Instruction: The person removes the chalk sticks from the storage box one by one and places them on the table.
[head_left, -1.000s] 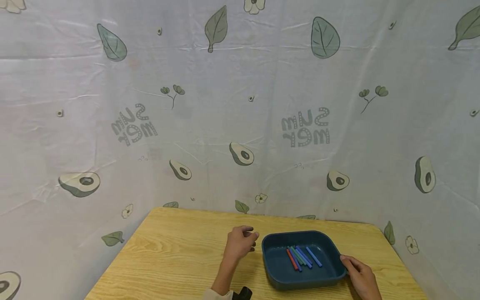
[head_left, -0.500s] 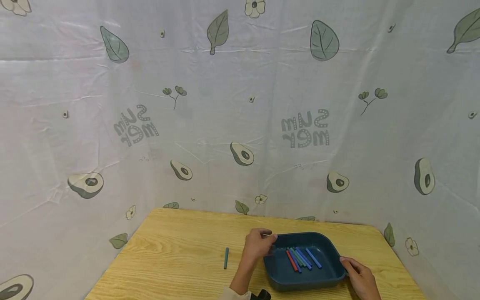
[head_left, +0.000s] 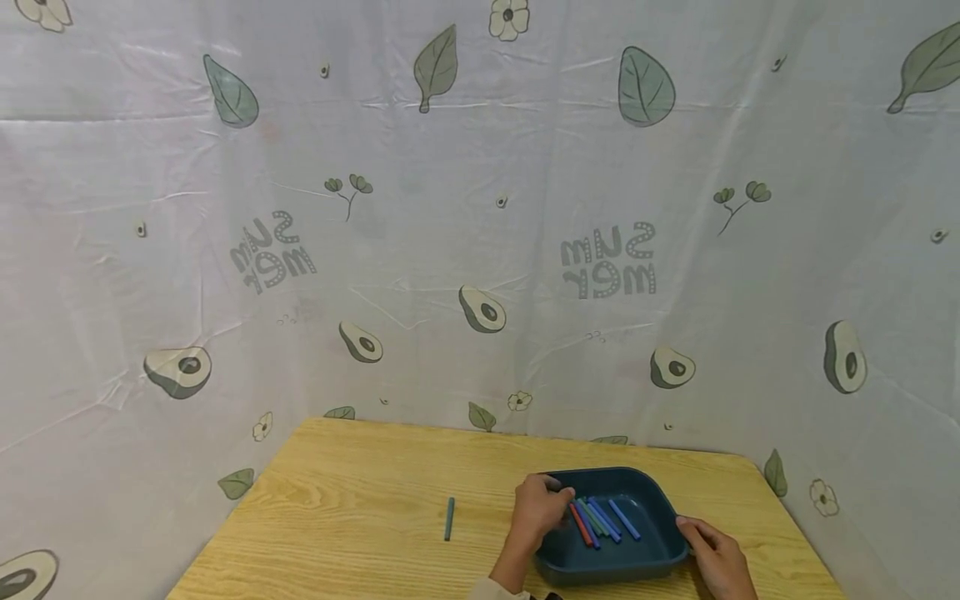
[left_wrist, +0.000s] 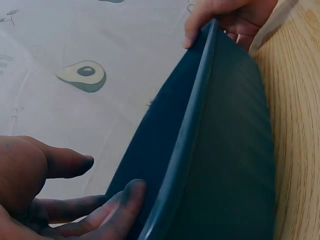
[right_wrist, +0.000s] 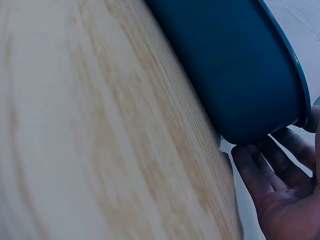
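Observation:
A dark blue rectangular tray (head_left: 656,533) holds several thin red, blue and green sticks (head_left: 624,520), lying side by side. My left hand (head_left: 542,508) reaches over the tray's left wall, its fingertips close to the red stick (head_left: 581,525). In the left wrist view the thumb and fingers (left_wrist: 127,200) of this hand are spread apart, with nothing visible between them. At the tray's right end my right hand (head_left: 716,557) grips the rim, thumb on top and fingers against the outside. A lone green stick (head_left: 449,518) lies on the table, left of my left hand.
The pale wood-grain table (head_left: 360,500) reaches back to a hanging sheet (head_left: 420,250) printed with avocados and leaves. This sheet also closes off the left and right sides.
My left hand has moved right, from beside the tray to over its inside, uncovering the green stick on the table. The right hand keeps its grip on the rim.

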